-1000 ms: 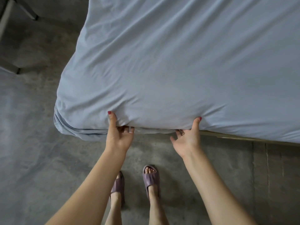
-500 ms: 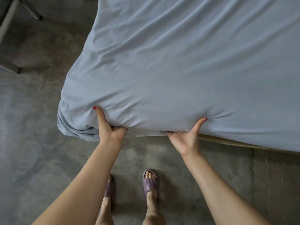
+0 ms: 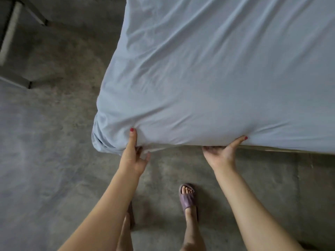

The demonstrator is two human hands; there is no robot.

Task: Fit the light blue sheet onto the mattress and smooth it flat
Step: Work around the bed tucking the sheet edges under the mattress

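Note:
The light blue sheet (image 3: pixel 217 78) covers the mattress, which is hidden beneath it, and lies wrinkled with long diagonal folds. Its near left corner (image 3: pixel 103 140) is bunched and hangs over the floor. My left hand (image 3: pixel 133 157) grips the sheet's lower edge just right of that corner, thumb up on the side, with some fingers tucked under and one showing loose below. My right hand (image 3: pixel 220 153) is palm up further right, its fingers under the edge and its thumb pressed on the sheet's side.
A beige bed frame edge (image 3: pixel 290 149) shows under the sheet at the right. Bare grey concrete floor (image 3: pixel 45 160) lies to the left and below. A dark metal furniture frame (image 3: pixel 10 33) stands at the far left. My feet in purple slippers (image 3: pixel 187 198) stand close to the bed.
My left hand slid left along the edge toward the corner, and one finger now shows below. My right hand kept its hold under the edge. The view shifted, putting the bed further right.

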